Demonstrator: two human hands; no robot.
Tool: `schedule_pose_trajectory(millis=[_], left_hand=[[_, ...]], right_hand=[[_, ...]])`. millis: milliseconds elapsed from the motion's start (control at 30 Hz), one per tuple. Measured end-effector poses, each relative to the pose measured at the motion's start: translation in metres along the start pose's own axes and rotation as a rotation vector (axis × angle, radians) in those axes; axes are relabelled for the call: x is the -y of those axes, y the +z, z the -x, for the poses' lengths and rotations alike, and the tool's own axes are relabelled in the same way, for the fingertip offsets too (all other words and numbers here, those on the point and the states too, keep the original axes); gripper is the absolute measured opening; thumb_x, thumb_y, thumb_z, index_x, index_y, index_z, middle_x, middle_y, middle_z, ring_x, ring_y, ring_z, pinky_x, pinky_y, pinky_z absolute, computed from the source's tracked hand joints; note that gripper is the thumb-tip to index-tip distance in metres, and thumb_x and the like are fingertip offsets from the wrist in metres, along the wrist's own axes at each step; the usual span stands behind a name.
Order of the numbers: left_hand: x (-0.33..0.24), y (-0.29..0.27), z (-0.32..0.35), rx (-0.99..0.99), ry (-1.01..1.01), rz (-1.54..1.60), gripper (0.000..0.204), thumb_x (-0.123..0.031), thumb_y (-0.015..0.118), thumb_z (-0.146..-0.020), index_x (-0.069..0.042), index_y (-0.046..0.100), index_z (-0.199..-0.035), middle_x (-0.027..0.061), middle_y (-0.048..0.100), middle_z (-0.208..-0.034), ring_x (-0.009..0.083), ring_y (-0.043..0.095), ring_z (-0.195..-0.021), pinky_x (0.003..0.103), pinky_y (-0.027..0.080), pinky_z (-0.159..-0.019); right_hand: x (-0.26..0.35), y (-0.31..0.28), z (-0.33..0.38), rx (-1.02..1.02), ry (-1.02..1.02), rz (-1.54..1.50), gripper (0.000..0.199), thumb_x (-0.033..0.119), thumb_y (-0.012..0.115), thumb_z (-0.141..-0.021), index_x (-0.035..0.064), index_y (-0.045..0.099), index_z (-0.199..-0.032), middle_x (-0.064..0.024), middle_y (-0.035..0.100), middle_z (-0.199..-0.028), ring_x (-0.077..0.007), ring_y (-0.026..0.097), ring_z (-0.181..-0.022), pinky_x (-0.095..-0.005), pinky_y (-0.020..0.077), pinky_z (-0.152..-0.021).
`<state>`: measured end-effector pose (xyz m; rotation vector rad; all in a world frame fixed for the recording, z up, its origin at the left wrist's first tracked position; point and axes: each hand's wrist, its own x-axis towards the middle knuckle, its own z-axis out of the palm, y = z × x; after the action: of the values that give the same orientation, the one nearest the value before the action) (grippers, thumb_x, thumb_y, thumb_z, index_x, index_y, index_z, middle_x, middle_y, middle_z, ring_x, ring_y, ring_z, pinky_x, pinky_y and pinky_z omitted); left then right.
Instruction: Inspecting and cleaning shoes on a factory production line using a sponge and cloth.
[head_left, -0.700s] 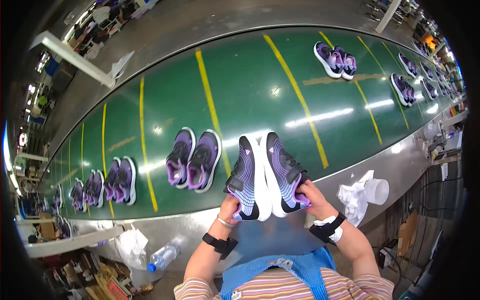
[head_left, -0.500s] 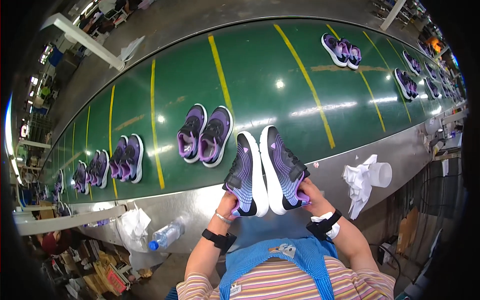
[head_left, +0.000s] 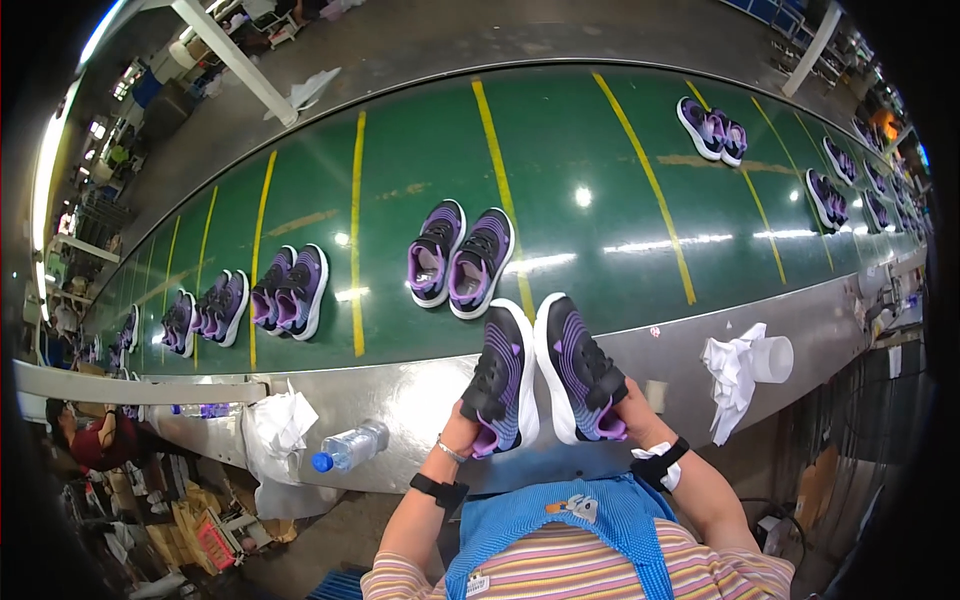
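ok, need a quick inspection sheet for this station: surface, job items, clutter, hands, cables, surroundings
Surface: green conveyor belt with yellow cross lines, grey metal ledge along its near edge.
Job's things: left black-and-purple sneaker and right black-and-purple sneaker, held side by side over the ledge, soles facing each other.
Clutter: clear plastic water bottle with blue cap, white crumpled cloth, white crumpled paper.
Grippers: left hand grips the left sneaker's heel; right hand grips the right one's heel.
Cables: nothing seen.
Surroundings: more purple sneaker pairs spaced along the belt.
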<state>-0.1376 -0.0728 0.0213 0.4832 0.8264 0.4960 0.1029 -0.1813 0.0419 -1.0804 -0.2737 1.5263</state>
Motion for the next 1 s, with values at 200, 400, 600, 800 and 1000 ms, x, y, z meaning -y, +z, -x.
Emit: schedule_pose_trajectory(millis=[200, 400, 600, 800, 1000], left_hand=[[-0.012, -0.013, 0.028, -0.023, 0.39, -0.648, 0.058, -0.004, 0.051, -0.079, -0.002, 0.027, -0.132, 0.0104, 0.043, -0.125, 0.0158, 0.045, -0.109, 0.028, 0.034, -0.093], [-0.012, -0.023, 0.037, -0.057, 0.599, -0.833, 0.068, 0.0, 0.059, -0.071, -0.007, 0.03, -0.132, 0.0155, 0.043, -0.125, 0.0221, 0.045, -0.111, 0.03, 0.034, -0.093], [-0.018, -0.025, 0.048, -0.169, 0.839, -1.15, 0.064, -0.001, 0.062, -0.068, -0.007, 0.037, -0.127, 0.0178, 0.044, -0.121, 0.0297, 0.044, -0.111, 0.033, 0.035, -0.094], [-0.026, -0.026, 0.06, -0.197, 0.913, -1.279, 0.064, -0.001, 0.062, -0.066, -0.009, 0.041, -0.125, 0.0189, 0.042, -0.121, 0.033, 0.044, -0.11, 0.035, 0.038, -0.091], [-0.016, -0.007, 0.067, -0.336, 0.838, -1.595, 0.073, -0.006, 0.067, -0.059, -0.009, 0.038, -0.126, 0.0196, 0.041, -0.116, 0.0364, 0.041, -0.106, 0.041, 0.033, -0.091]], right_hand=[[0.008, -0.001, 0.016, 0.029, -0.244, 0.383, 0.047, 0.001, 0.056, -0.076, 0.0026, 0.043, -0.121, -0.0068, 0.052, -0.11, -0.0152, 0.049, -0.102, -0.0258, 0.0347, -0.091], [0.007, -0.003, 0.027, 0.036, -0.554, 0.827, 0.051, -0.003, 0.054, -0.067, 0.0046, 0.047, -0.117, -0.0161, 0.045, -0.116, -0.0272, 0.043, -0.11, -0.0311, 0.0321, -0.094], [-0.003, 0.003, 0.035, -0.029, -0.67, 0.949, 0.054, -0.002, 0.056, -0.065, 0.0093, 0.048, -0.117, -0.0172, 0.042, -0.117, -0.0314, 0.044, -0.106, -0.0334, 0.0355, -0.091], [-0.011, 0.003, 0.042, -0.062, -0.701, 1.026, 0.057, 0.001, 0.06, -0.064, 0.0134, 0.048, -0.118, -0.0178, 0.041, -0.117, -0.0338, 0.043, -0.105, -0.0358, 0.0364, -0.09], [-0.012, 0.033, 0.041, -0.269, -0.594, 1.4, 0.064, 0.006, 0.062, -0.059, 0.0154, 0.046, -0.12, -0.0184, 0.039, -0.116, -0.0349, 0.039, -0.105, -0.0412, 0.0305, -0.09]])
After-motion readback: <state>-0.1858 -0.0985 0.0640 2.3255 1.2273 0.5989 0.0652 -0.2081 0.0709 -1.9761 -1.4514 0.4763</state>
